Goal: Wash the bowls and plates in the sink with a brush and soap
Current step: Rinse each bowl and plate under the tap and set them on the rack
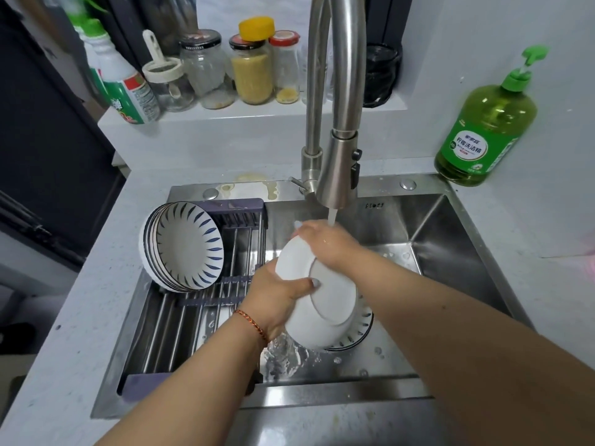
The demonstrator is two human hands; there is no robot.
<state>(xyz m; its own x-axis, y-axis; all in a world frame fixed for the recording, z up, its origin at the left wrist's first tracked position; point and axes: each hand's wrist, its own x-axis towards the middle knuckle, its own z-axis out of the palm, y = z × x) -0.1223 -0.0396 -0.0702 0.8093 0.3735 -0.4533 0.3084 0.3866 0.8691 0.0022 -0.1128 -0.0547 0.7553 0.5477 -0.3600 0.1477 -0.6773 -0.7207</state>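
Note:
I hold a white bowl [325, 300] tilted, underside toward me, over the steel sink [457, 252]. My left hand [277, 294] grips its left rim, thumb across the base. My right hand [325, 243] lies on the bowl's upper edge under the running stream from the faucet [338, 175]; what its fingers do behind the bowl is hidden. Beneath the held bowl another bowl with blue stripes [362, 333] lies in the sink. Several striped bowls [186, 246] stand on edge in the drying rack [206, 304]. No brush is visible.
A green dish soap bottle [483, 123] stands on the counter at the back right. Jars and bottles [251, 72] line the ledge behind the faucet. Water splashes at the sink's front [283, 352]. The white counter [80, 317] runs along the left.

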